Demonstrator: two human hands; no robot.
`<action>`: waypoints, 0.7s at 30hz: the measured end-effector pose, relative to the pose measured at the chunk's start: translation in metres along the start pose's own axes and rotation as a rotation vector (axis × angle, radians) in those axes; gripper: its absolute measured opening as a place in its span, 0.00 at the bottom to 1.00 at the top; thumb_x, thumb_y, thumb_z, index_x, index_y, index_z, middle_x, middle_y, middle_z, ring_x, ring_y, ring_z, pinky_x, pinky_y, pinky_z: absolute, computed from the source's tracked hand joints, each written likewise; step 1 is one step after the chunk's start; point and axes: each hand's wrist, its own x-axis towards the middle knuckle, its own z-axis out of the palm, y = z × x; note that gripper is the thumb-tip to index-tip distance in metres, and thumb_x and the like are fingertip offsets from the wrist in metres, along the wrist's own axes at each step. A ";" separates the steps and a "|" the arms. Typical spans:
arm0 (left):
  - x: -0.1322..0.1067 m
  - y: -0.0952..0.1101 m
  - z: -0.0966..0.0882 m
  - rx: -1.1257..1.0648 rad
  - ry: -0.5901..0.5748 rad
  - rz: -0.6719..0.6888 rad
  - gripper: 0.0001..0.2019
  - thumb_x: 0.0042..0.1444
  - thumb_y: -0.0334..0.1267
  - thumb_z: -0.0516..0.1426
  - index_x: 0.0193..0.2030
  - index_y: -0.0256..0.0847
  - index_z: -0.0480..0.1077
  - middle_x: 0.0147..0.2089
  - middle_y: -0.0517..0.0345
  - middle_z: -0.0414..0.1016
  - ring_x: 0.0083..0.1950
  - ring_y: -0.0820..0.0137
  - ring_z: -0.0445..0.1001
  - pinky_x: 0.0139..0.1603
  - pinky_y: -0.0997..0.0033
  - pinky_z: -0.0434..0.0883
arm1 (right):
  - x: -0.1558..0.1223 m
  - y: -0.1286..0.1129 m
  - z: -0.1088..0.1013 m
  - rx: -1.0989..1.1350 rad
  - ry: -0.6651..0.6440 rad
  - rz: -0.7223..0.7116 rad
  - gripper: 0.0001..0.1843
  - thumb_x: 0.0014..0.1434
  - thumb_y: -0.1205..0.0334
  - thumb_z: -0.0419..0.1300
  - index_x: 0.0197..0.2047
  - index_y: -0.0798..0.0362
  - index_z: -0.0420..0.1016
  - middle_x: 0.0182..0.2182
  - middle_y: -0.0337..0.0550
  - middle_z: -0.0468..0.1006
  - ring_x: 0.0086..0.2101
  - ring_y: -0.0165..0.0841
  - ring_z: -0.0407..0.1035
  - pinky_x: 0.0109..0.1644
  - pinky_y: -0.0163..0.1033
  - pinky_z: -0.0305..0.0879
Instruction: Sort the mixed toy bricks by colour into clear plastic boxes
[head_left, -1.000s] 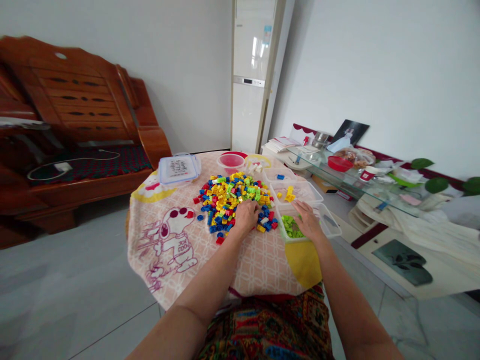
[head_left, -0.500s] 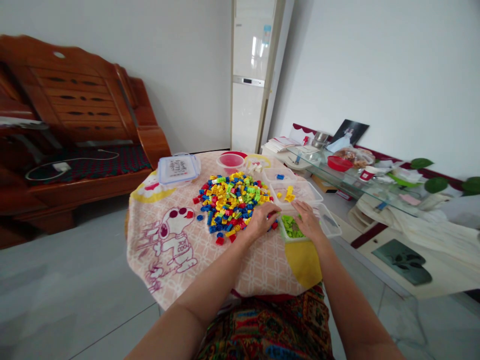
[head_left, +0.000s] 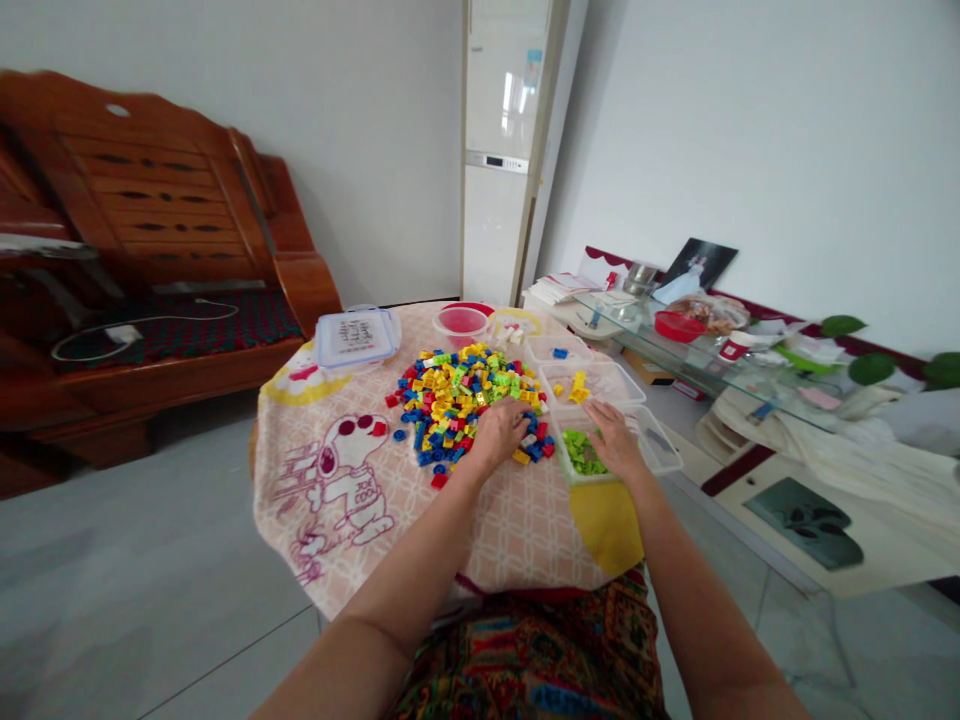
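A heap of small toy building bricks [head_left: 450, 400] in yellow, blue, red and green lies on the cloth-covered table. My left hand [head_left: 499, 437] is at the heap's near right side, fingers bent together with their tips among the bricks; anything pinched there is hidden. My right hand [head_left: 616, 442] rests with extended fingers at the rim of a clear plastic container [head_left: 592, 481]. Light green bricks [head_left: 582, 452] lie inside it. Just beyond, another clear container [head_left: 615, 385] has a few yellow bricks [head_left: 578, 387]. Farther back, a blue brick [head_left: 559, 353] sits in a third clear container [head_left: 536, 350].
A pink tub [head_left: 460, 324] and white bricks [head_left: 512, 335] stand at the table's back. A blue-rimmed lidded box [head_left: 358, 338] is at the back left. To the right runs a cluttered glass shelf [head_left: 750, 375]; a wooden bench [head_left: 165, 220] stands left.
My left hand has moved left, from beside the green-brick container onto the heap. A few bricks at the heap's near edge have shifted. My right hand has stayed at the container.
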 end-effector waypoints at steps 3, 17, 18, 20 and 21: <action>0.003 -0.017 -0.029 0.148 -0.020 -0.183 0.11 0.58 0.33 0.59 0.45 0.42 0.81 0.44 0.53 0.82 0.46 0.64 0.79 0.49 0.68 0.73 | 0.000 -0.001 0.000 0.005 0.001 -0.004 0.32 0.60 0.68 0.53 0.69 0.52 0.66 0.67 0.49 0.66 0.67 0.44 0.55 0.72 0.58 0.53; -0.001 -0.013 -0.022 0.451 -0.251 -0.139 0.13 0.53 0.30 0.58 0.41 0.44 0.82 0.41 0.49 0.83 0.47 0.58 0.79 0.51 0.63 0.71 | -0.001 0.000 -0.001 0.003 0.005 0.009 0.33 0.60 0.68 0.53 0.69 0.49 0.65 0.67 0.48 0.66 0.68 0.44 0.54 0.73 0.59 0.52; 0.000 -0.012 -0.019 0.457 -0.253 -0.143 0.13 0.53 0.30 0.58 0.42 0.43 0.82 0.42 0.48 0.83 0.48 0.58 0.79 0.51 0.62 0.71 | -0.001 0.001 0.000 0.000 0.004 0.007 0.33 0.60 0.67 0.53 0.69 0.49 0.65 0.67 0.48 0.66 0.68 0.44 0.54 0.73 0.59 0.52; 0.000 -0.009 -0.017 0.459 -0.251 -0.154 0.14 0.53 0.30 0.58 0.44 0.42 0.82 0.43 0.46 0.83 0.49 0.57 0.79 0.53 0.60 0.71 | 0.000 0.001 0.000 -0.002 0.003 0.002 0.33 0.60 0.67 0.53 0.69 0.50 0.66 0.67 0.48 0.66 0.68 0.44 0.54 0.73 0.58 0.52; 0.000 -0.009 -0.016 0.459 -0.247 -0.162 0.15 0.53 0.29 0.58 0.45 0.42 0.81 0.44 0.46 0.83 0.50 0.56 0.79 0.53 0.59 0.71 | 0.000 0.001 -0.001 -0.002 0.004 0.000 0.33 0.60 0.67 0.53 0.69 0.50 0.65 0.67 0.48 0.66 0.68 0.44 0.54 0.73 0.58 0.53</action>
